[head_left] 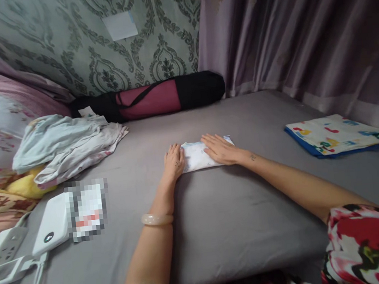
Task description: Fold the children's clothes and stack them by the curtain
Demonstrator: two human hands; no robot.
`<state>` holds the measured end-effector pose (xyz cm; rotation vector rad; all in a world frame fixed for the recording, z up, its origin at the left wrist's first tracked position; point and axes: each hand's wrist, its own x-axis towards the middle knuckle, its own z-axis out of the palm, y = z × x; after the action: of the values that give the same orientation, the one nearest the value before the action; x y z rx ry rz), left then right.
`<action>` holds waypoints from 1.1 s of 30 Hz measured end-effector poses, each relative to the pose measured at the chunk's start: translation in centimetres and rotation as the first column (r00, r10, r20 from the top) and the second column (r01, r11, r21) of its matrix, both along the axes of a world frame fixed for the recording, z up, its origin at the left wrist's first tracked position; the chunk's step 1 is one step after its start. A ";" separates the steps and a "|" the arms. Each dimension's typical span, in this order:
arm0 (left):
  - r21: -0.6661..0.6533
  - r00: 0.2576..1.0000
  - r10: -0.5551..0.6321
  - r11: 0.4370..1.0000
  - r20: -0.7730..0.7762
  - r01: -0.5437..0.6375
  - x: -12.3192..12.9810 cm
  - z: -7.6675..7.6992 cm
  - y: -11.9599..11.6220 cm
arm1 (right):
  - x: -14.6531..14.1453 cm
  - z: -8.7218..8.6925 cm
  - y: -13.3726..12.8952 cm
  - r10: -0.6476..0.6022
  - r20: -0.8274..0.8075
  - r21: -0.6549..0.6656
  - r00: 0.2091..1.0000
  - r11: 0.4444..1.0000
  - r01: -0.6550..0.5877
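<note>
A flat white folded bundle point(196, 155) with a faint print and a pale blue upper edge lies on the grey sheet; whether it is cloth or something else I cannot tell. My left hand point(174, 160) lies at its left end, fingers stretched forward and close together. Across its right part rests my right hand point(220, 149), palm down with the fingers extended. Part of the bundle is hidden under that hand, and its far right corner shows beyond the fingers.
A maroon and black long bag point(149, 99) lies along the wall. Crumpled clothes point(63, 139), a white power bank point(52, 222) and a power strip point(4, 249) with cables are at left. A folded colourful-print cloth point(337, 133) lies at right, near the purple curtain point(255, 31).
</note>
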<state>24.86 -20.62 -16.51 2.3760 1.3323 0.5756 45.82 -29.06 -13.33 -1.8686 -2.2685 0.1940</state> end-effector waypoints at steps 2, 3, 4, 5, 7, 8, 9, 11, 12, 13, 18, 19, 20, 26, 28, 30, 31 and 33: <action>0.006 1.000 -0.006 1.000 0.003 0.006 -0.1 -0.1 0.0 | -1.0 -0.3 0.3 0.089 -0.015 0.040 0.996 0.995 -0.089; 0.009 1.000 -0.014 1.000 -0.001 0.014 -0.2 -0.1 0.1 | -1.3 -0.7 0.4 0.121 -0.021 0.056 0.992 0.991 -0.119; 0.009 1.000 -0.020 1.000 -0.007 0.020 -0.3 -0.2 0.1 | -1.5 -1.1 0.6 0.140 -0.026 0.065 0.990 0.988 -0.138; 0.007 1.000 -0.027 1.000 -0.013 0.027 -0.3 -0.3 0.1 | -1.6 -1.7 0.7 0.147 -0.033 0.067 0.989 0.987 -0.145; -0.008 0.999 -0.035 0.999 -0.012 0.035 -0.3 -0.5 0.3 | -1.4 -2.6 0.9 0.139 -0.048 0.057 0.989 0.989 -0.136; -0.022 0.999 -0.033 0.999 0.003 0.033 -0.3 -0.6 0.5 | -1.3 -2.9 0.9 0.132 -0.056 0.052 0.990 0.990 -0.129; -0.043 0.999 -0.024 0.999 0.033 0.026 -0.3 -0.6 0.6 | -1.1 -3.1 1.0 0.128 -0.061 0.048 0.990 0.991 -0.125; -0.104 0.990 0.010 0.995 0.141 0.005 -0.4 -0.6 1.1 | -1.0 -2.8 1.0 0.125 -0.069 0.028 0.990 0.992 -0.123; -0.142 0.977 0.038 0.990 0.212 -0.008 -0.5 -0.5 1.4 | -1.0 -2.5 1.0 0.123 -0.071 0.007 0.990 0.992 -0.123; -0.177 0.957 0.068 0.984 0.283 -0.017 -0.7 -0.4 1.7 | -1.2 -2.1 1.1 0.118 -0.070 -0.018 0.991 0.993 -0.120; -0.264 0.832 0.213 0.961 0.513 -0.084 -1.3 0.2 2.6 | -3.5 -0.5 1.4 0.074 -0.037 -0.017 0.997 0.997 -0.074; -0.272 0.817 0.229 0.958 0.530 -0.092 -1.4 0.2 2.6 | -4.1 -0.6 1.5 0.080 -0.030 0.009 0.996 0.997 -0.080; -0.277 0.806 0.240 0.956 0.542 -0.098 -1.4 0.2 2.6 | -4.6 -0.8 1.6 0.091 -0.022 0.030 0.996 0.995 -0.091; -0.287 0.768 0.269 0.951 0.581 -0.116 -1.4 0.3 2.6 | -5.7 -2.0 1.8 0.096 0.043 0.035 0.994 0.995 -0.097; -0.295 0.763 0.279 0.948 0.583 -0.121 -1.4 0.3 2.6 | -5.8 -1.6 1.9 0.091 0.050 0.005 0.995 0.996 -0.091; -0.302 0.757 0.286 0.945 0.588 -0.123 -1.3 0.3 2.7 | -6.3 -1.0 2.0 0.083 0.053 -0.018 0.995 0.996 -0.082; -0.303 0.754 0.286 0.945 0.591 -0.120 -1.3 0.2 2.7 | -6.8 -0.7 2.2 0.079 0.053 -0.018 0.995 0.997 -0.078; -0.309 0.749 0.291 0.943 0.595 -0.121 -1.4 0.2 2.8 | -8.1 -0.2 2.6 0.077 0.045 0.009 0.996 0.997 -0.077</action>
<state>23.51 -17.86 -16.30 1.6017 1.2497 1.0874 37.77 -26.42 -13.56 -1.7994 -2.3686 0.1529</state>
